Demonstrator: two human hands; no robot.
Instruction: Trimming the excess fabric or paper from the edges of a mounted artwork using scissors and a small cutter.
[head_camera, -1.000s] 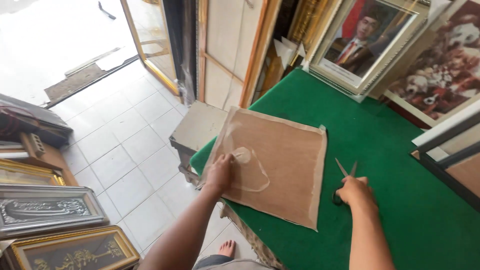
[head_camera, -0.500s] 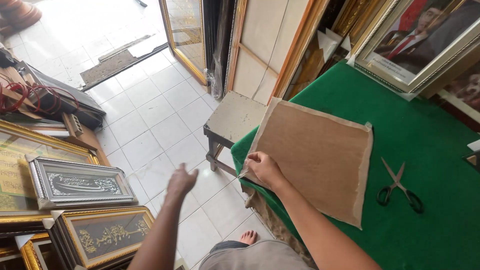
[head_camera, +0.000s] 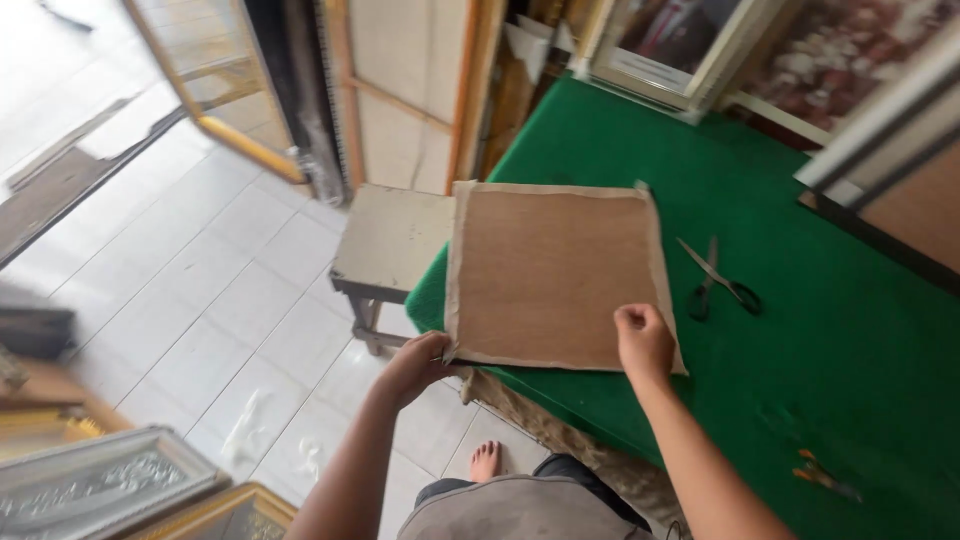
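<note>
Lying flat on the green table (head_camera: 800, 330), the brown board (head_camera: 555, 275) is roughly square, its face a dull, coarse tan with a paler cream border running round all four edges; its left edge juts just past the table's corner, above the stool (head_camera: 390, 240); the left hand (head_camera: 415, 365) pinches the board's near left corner, fingers curled under it; the right hand (head_camera: 643, 340) pinches the near edge close to the right corner, fingers bunched on the pale border; scissors (head_camera: 720, 280) with dark handles lie open just right of the board, apart from it; the table is covered in a felt-like green cloth, smooth and matte; the stool is small, wooden, its pale top worn and scuffed; white glossy tiles (head_camera: 180, 290) cover the floor; framed pictures (head_camera: 680, 40) lean at the table's far side, and ornate gold and silver frames (head_camera: 110, 480) lie on the floor at lower left; a bare foot (head_camera: 485, 460) shows below.
</note>
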